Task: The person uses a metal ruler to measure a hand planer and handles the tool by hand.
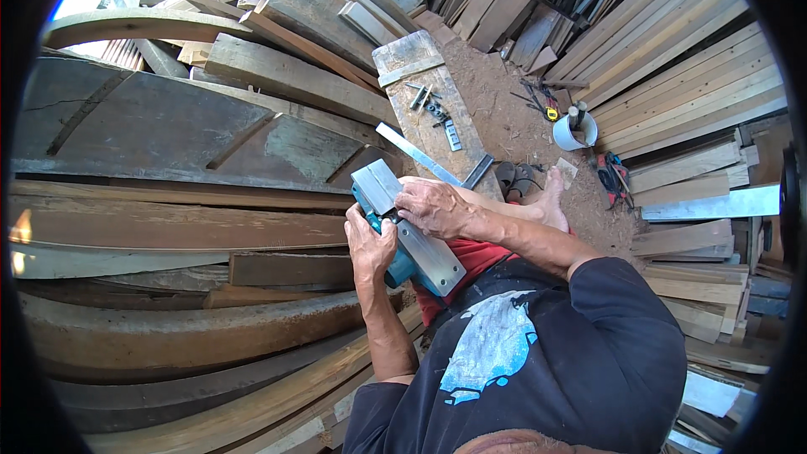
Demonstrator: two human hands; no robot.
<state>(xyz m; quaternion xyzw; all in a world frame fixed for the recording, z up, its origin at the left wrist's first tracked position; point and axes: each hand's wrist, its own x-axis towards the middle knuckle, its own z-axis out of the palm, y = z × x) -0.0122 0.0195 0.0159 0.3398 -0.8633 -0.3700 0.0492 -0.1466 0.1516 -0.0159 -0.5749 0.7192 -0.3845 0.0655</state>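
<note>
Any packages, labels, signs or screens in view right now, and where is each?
No package, label, sign or screen shows.
Nearest to a container: a white bucket on the dirt floor at upper right, round, with handles sticking out.
Both hands, left and right, hold a teal and grey electric planer; no label visible on it.

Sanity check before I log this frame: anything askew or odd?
Yes: the planer is held upside down, metal sole up, between left hand and right hand. Small metal parts lie loose on the bench.

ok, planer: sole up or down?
Sole up. The teal planer lies flipped in both hands, its flat metal base facing the camera, right hand resting on it.
</note>
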